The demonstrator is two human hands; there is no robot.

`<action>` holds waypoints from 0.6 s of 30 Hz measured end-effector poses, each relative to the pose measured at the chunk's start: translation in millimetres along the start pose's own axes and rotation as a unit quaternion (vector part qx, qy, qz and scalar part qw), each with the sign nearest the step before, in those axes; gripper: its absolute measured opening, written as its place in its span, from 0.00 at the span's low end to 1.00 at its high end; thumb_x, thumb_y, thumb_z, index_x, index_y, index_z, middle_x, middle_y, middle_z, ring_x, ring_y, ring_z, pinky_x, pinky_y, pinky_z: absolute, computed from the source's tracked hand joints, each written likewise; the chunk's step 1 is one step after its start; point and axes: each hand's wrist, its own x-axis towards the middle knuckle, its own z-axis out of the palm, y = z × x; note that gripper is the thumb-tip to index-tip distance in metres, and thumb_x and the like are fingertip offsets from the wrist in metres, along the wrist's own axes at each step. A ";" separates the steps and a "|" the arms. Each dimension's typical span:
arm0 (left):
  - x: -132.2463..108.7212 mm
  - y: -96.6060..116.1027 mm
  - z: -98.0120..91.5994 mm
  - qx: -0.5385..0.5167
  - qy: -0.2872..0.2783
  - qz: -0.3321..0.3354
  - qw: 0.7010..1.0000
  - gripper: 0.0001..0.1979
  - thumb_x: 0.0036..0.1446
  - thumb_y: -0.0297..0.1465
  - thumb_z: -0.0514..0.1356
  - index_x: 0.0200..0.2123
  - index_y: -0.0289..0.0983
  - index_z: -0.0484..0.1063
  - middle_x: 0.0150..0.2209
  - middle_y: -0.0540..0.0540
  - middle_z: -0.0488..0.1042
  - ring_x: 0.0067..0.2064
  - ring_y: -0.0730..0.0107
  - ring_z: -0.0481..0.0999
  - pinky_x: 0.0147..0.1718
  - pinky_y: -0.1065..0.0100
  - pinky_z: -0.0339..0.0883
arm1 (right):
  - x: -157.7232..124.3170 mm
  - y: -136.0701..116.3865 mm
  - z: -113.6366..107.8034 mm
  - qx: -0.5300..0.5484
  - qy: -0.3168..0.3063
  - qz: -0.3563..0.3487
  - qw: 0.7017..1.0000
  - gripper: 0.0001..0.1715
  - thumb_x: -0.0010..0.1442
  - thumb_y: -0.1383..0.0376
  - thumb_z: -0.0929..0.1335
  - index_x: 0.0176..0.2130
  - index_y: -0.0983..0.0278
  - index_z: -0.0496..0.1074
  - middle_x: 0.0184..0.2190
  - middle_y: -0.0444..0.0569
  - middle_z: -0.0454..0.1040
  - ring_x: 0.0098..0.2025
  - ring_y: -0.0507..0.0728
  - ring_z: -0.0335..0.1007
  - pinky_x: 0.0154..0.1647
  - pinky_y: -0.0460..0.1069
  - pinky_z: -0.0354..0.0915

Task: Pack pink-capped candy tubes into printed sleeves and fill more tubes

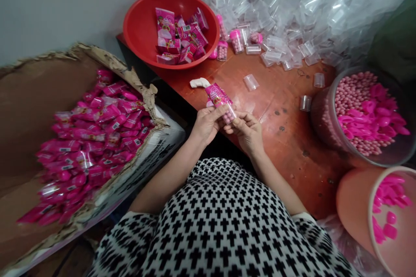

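Note:
Above the near edge of the table, my left hand [208,124] grips a pink printed wrapper [217,94] together with a clear tube of pink candy balls [229,116]. My right hand [249,132] pinches the lower end of the same tube with thumb and fingers. The wrapper's printed part points up and left; the candy balls show at the end between my hands. How far the wrapper covers the tube is hard to see. A crumpled white piece [199,82] lies just beyond the wrapper.
A red bowl [136,39] holds pink wrappers. To the left stands a torn cardboard box [29,95] of wrapped tubes. Clear empty tubes [276,43] pile up at the back, near filled jars [236,41]. At right are a candy bucket [325,125] and a peach bucket [354,194] with pink plastic pieces.

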 end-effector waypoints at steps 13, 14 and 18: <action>-13.5 -9.3 1.6 -0.059 0.011 0.019 0.998 0.17 0.42 0.35 0.79 0.24 0.31 0.76 0.22 0.51 0.71 0.23 0.82 0.69 0.21 0.78 0.64 | 2.4 1.1 15.0 -0.047 0.036 -0.018 0.998 0.26 0.43 0.52 0.82 0.33 0.61 0.71 0.24 0.40 0.80 0.21 0.51 0.76 0.26 0.46 0.78; -13.5 -11.7 0.1 -0.058 0.005 0.021 0.998 0.18 0.40 0.34 0.79 0.24 0.30 0.76 0.22 0.52 0.70 0.22 0.83 0.67 0.22 0.78 0.63 | 4.6 1.7 15.0 -0.046 0.030 -0.016 0.998 0.27 0.43 0.52 0.82 0.32 0.60 0.69 0.22 0.39 0.79 0.20 0.51 0.76 0.25 0.46 0.78; -21.0 -8.2 -9.5 -0.039 -0.014 0.032 0.999 0.18 0.38 0.35 0.80 0.25 0.31 0.78 0.24 0.50 0.73 0.24 0.80 0.70 0.24 0.75 0.67 | 14.3 2.4 20.1 -0.052 -0.006 0.020 0.998 0.31 0.40 0.53 0.83 0.30 0.60 0.65 0.20 0.38 0.77 0.20 0.51 0.76 0.21 0.43 0.74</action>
